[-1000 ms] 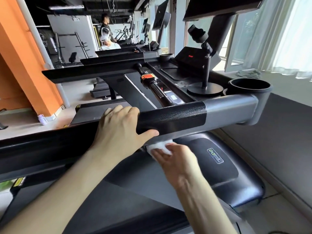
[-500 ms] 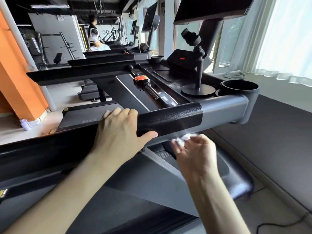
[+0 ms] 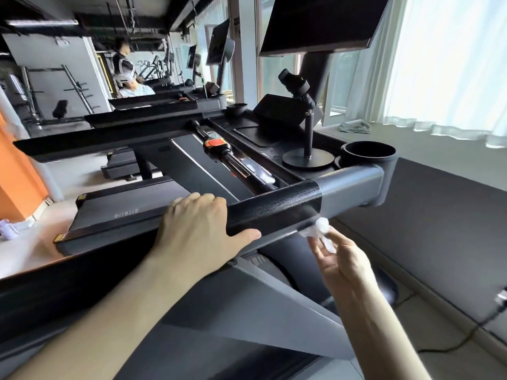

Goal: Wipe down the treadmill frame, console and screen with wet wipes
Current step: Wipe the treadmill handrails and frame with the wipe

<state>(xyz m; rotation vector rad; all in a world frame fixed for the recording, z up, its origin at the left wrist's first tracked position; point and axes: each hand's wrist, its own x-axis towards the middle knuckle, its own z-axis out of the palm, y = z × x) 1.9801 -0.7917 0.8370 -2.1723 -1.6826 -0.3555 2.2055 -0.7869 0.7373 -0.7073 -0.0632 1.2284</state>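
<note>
A person's left hand [image 3: 192, 229] curls its fingers over the treadmill handrail [image 3: 274, 209] at centre frame while the right hand [image 3: 343, 259] pinches a crumpled wet wipe [image 3: 319, 229] against its underside, frame-wiping seemingly under way, the console [image 3: 277, 113] and the screen [image 3: 323, 23] at upper right likely still to come.

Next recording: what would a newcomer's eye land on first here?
The two hands at centre draw the eye: the left hand grips the black handrail, while the right hand pinches a crumpled white wipe at the rail's lower edge. Behind them a dark screen looms at top centre, with a small camera on a stand beneath it.
</note>
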